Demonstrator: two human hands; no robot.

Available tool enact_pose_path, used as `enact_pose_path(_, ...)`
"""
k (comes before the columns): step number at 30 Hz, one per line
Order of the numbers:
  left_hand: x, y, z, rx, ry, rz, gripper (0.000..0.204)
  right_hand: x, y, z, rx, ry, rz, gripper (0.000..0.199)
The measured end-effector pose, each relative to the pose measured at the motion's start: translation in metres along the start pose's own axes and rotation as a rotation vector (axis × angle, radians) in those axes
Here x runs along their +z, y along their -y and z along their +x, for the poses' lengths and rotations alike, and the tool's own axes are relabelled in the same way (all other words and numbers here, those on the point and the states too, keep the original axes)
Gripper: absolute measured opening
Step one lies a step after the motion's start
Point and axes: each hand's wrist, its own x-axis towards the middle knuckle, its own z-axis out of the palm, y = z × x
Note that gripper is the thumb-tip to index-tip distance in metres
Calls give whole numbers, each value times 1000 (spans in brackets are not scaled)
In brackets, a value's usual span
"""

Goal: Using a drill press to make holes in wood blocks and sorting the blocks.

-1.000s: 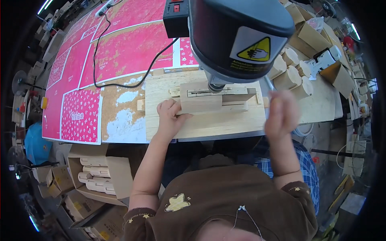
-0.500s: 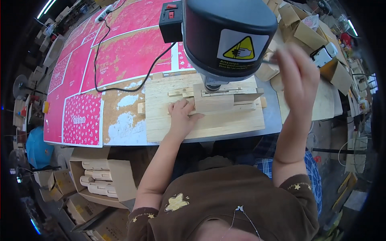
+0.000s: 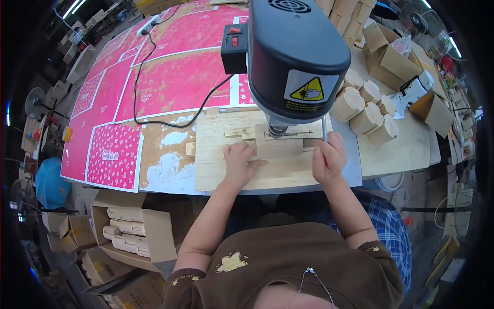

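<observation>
A drill press with a black head (image 3: 301, 56) stands over the board, its chuck (image 3: 278, 131) close above a pale wooden block (image 3: 278, 148). The block sits among wooden strips (image 3: 239, 133) on a flat wooden board (image 3: 216, 170). At the block's left end, my left hand (image 3: 240, 162) presses and steadies it, thumb along the near side. My right hand (image 3: 330, 158) is closed round the metal feed lever (image 3: 324, 127) at the right of the drill head. The drill's tip and its contact with the block are hard to make out.
Several round wooden pieces (image 3: 366, 119) stand right of the machine, near an open cardboard box (image 3: 388, 56). A black cable (image 3: 138, 87) runs over the pink sheets (image 3: 175, 77) on the left. Below the table edge, a carton (image 3: 159, 234) holds shaped wooden pieces (image 3: 126, 226).
My right hand has swung down and inward with the lever, from high on the right to beside the block. My left hand keeps its place on the block. The view has shifted slightly.
</observation>
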Motion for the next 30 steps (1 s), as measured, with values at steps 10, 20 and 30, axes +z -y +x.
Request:
enact_pose_path(10, -3, -11, 6, -121, 70, -142, 37, -4, -36, 163, 427, 14, 23, 29)
enact_pose_path(20, 11, -3, 6, -198, -56, -628, 35, -31, -51, 4, 386, 547, 26, 20)
enact_pose_path(30, -110, 43, -59, -445, -85, -710, 18, -49, -13, -24, 382, 745, -175, 23)
